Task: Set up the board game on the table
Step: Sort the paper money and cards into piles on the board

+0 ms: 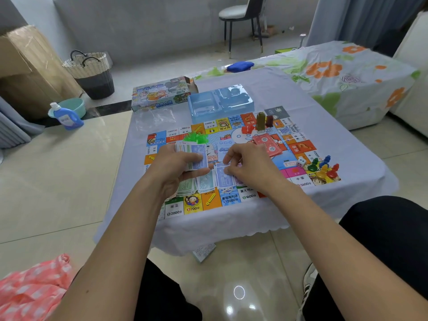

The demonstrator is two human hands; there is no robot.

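Note:
A colourful game board (298,147) lies on the low table (335,186). My left hand (176,170) grips a stack of play money (194,156) over the board. My right hand (250,163) pinches a blue note (224,174) on top of a small pile. Green and light blue note piles (196,184) lie beside it on the board. Red cards (268,144), green houses (195,136), red pieces (247,129), tall tokens (260,121), a die (301,162) and coloured pawns (324,167) sit on the board.
A blue plastic tray (217,103) and the game box (159,93) stand at the table's far side, with a clear bag (155,117) near them. A flowered sofa (347,72) is to the right. A basket (92,72), detergent bottle (66,115) and chair (243,17) stand beyond.

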